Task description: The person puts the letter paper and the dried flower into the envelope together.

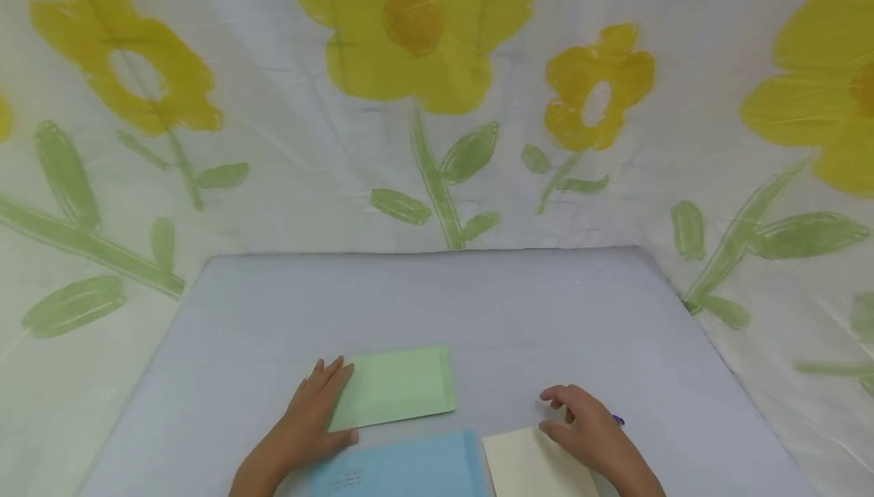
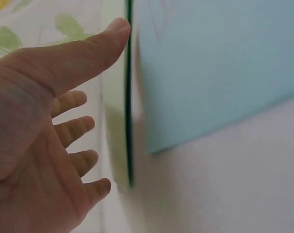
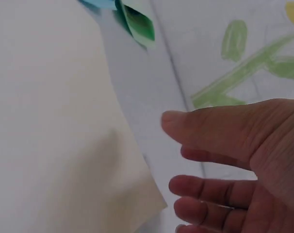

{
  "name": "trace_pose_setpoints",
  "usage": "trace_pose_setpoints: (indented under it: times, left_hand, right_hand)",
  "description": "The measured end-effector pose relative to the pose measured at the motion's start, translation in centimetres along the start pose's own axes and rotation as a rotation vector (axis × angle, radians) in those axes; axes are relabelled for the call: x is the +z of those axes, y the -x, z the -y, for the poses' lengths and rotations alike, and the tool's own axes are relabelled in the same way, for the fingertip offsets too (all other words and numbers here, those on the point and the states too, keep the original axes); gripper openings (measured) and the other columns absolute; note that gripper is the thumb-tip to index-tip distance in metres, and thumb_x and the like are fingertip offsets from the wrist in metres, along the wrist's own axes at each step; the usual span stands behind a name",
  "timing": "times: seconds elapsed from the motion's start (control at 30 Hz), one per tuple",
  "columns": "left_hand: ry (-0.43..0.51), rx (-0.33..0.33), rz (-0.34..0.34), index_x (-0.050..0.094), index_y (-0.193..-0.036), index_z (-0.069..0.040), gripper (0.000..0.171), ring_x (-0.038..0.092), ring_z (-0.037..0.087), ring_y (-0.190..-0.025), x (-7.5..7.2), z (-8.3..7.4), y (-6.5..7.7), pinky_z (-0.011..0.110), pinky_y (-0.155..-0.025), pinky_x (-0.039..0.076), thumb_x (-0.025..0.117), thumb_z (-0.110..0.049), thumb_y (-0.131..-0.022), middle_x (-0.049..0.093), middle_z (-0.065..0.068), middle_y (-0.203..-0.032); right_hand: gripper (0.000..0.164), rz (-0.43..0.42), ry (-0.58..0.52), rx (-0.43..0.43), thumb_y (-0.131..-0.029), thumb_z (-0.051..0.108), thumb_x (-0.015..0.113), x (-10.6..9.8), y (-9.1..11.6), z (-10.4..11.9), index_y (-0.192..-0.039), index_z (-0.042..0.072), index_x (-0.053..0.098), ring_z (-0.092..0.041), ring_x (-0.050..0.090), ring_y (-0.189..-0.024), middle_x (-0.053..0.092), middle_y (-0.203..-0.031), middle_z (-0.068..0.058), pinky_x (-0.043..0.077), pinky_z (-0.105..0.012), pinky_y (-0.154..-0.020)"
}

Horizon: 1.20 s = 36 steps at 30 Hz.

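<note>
A light green paper envelope (image 1: 396, 385) lies flat on the table, and its end gapes a little in the right wrist view. My left hand (image 1: 315, 410) is at its left end, fingers spread over it and thumb along the near edge. In the left wrist view the thumb overlaps the green envelope's edge (image 2: 129, 121). Closer to me lies a blue envelope (image 1: 410, 467) with small writing at its left. My right hand (image 1: 583, 425) hovers by the upper right corner of a cream paper (image 1: 532, 463), its fingers loosely bent and holding nothing.
A small purple object (image 1: 618, 420) shows partly from behind my right hand. The pale grey table (image 1: 423, 300) reaches back to a white cloth (image 1: 273, 140) printed with yellow flowers, which surrounds it on the far side and both flanks.
</note>
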<state>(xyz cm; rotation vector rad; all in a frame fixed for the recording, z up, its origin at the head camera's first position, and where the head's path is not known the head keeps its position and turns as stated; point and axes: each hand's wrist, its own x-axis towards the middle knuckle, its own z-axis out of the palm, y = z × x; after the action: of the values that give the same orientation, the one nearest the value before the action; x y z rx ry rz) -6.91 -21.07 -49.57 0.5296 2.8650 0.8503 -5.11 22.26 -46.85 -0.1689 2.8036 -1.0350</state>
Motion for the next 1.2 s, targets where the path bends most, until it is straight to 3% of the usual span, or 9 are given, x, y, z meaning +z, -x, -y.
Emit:
trace_pose_setpoints:
  times: [0.13,0.23,0.3,0.43,0.6,0.73,0.93,1.1,1.2]
  left_hand:
    - [0.025,0.122,-0.067,0.046,-0.147,-0.003,0.086,0.026,0.055,-0.140,0.4,-1.1,2.2,0.075,-0.104,0.025,0.083,-0.039,-0.079,0.038,0.024,-0.153]
    - [-0.042,0.269,-0.114,0.053,-0.140,-0.004,0.080,0.041,0.054,-0.131,1.7,-2.2,3.6,0.072,-0.095,0.038,0.077,-0.053,-0.082,0.048,0.023,-0.145]
    - [-0.093,0.318,-0.117,0.056,-0.137,-0.004,0.081,0.049,0.050,-0.125,3.0,-3.1,4.4,0.068,-0.089,0.045,0.070,-0.063,-0.083,0.053,0.021,-0.141]
    - [-0.121,0.248,-0.040,0.060,-0.134,-0.003,0.082,0.056,0.046,-0.120,5.4,-4.9,5.4,0.065,-0.087,0.049,0.060,-0.070,-0.086,0.059,0.019,-0.134]
    - [-0.111,0.122,0.012,0.060,-0.133,-0.001,0.084,0.055,0.045,-0.123,6.4,-5.9,5.9,0.067,-0.095,0.044,0.056,-0.072,-0.088,0.058,0.020,-0.134]
    - [-0.112,0.118,-0.044,0.062,-0.132,0.000,0.085,0.057,0.042,-0.120,6.5,-6.0,6.2,0.066,-0.094,0.044,0.058,-0.073,-0.086,0.060,0.017,-0.131]
    - [-0.170,0.152,-0.147,0.065,-0.129,-0.005,0.081,0.061,0.031,-0.114,6.8,-6.1,6.4,0.061,-0.090,0.049,0.061,-0.073,-0.084,0.063,0.010,-0.125]
    - [-0.221,0.203,-0.267,0.067,-0.125,-0.008,0.077,0.062,0.022,-0.107,7.4,-6.0,6.5,0.056,-0.085,0.052,0.069,-0.071,-0.079,0.064,0.005,-0.117]
    - [-0.210,0.209,-0.257,0.067,-0.125,-0.008,0.078,0.062,0.022,-0.107,7.3,-6.0,6.4,0.056,-0.085,0.052,0.070,-0.071,-0.079,0.064,0.005,-0.118]
  right_hand:
    - [0.047,0.028,0.092,0.085,-0.071,0.017,0.090,-0.2,0.7,-0.4,-0.113,0.012,0.069,-0.014,0.050,-0.081,0.059,-0.102,-0.001,0.049,-0.029,-0.068]
    - [0.052,0.056,0.102,0.110,-0.066,0.018,0.092,0.0,0.9,-0.7,-0.112,0.012,0.069,-0.015,0.050,-0.081,0.056,-0.103,-0.003,0.052,-0.037,-0.073]
    - [0.052,0.064,0.111,0.107,-0.064,0.018,0.093,0.1,0.9,-0.8,-0.109,0.013,0.068,-0.017,0.051,-0.082,0.054,-0.102,-0.004,0.052,-0.041,-0.076]
    - [0.048,0.055,0.119,0.112,-0.063,0.014,0.093,0.4,0.8,-1.0,-0.099,0.013,0.062,-0.018,0.051,-0.082,0.050,-0.097,-0.003,0.051,-0.042,-0.076]
    - [0.043,0.061,0.106,0.135,-0.066,0.007,0.090,0.5,0.7,-1.0,-0.092,0.013,0.057,-0.018,0.052,-0.080,0.055,-0.089,0.000,0.050,-0.039,-0.073]
    - [0.027,0.130,0.035,0.117,-0.078,0.001,0.079,-0.2,1.0,-1.6,-0.096,0.012,0.062,-0.017,0.057,-0.080,0.063,-0.087,0.002,0.052,-0.038,-0.071]
    - [0.007,0.276,-0.186,-0.093,-0.093,0.006,0.066,-2.8,1.7,-3.1,-0.095,0.012,0.065,-0.008,0.055,-0.078,0.065,-0.087,0.004,0.047,-0.026,-0.066]
    - [0.004,0.261,-0.335,-0.174,-0.098,0.009,0.063,-3.9,1.9,-3.6,-0.102,0.007,0.064,-0.007,0.061,-0.078,0.068,-0.096,0.000,0.054,-0.029,-0.060]
    - [0.008,0.233,-0.393,-0.207,-0.099,0.009,0.061,-3.7,1.9,-3.7,-0.104,0.002,0.062,-0.009,0.063,-0.074,0.067,-0.095,-0.001,0.056,-0.032,-0.056]
